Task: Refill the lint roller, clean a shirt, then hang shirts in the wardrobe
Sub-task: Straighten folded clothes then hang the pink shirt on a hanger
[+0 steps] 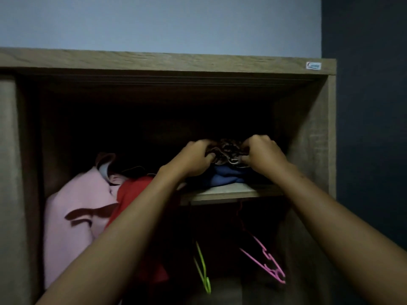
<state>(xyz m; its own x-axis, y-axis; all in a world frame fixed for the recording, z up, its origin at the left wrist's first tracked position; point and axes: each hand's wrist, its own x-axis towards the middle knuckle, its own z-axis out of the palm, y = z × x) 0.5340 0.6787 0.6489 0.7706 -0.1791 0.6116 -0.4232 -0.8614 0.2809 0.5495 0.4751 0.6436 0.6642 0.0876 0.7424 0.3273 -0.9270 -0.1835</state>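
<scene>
Both arms reach up into an open wooden wardrobe [167, 62]. My left hand [193, 157] and my right hand [262, 155] each grip a bunched dark patterned garment [229, 148]. It rests on top of a folded blue garment [226, 176] on an inner shelf [229, 193]. A pink shirt [74, 216] and a red shirt [130, 194] hang at the left, partly hidden by my left forearm. No lint roller is in view.
A green hanger [202, 267] and a pink hanger [266, 263] dangle below the shelf. The wardrobe's interior is very dark. A pale wall rises above the wardrobe and a dark wall [372, 106] stands to its right.
</scene>
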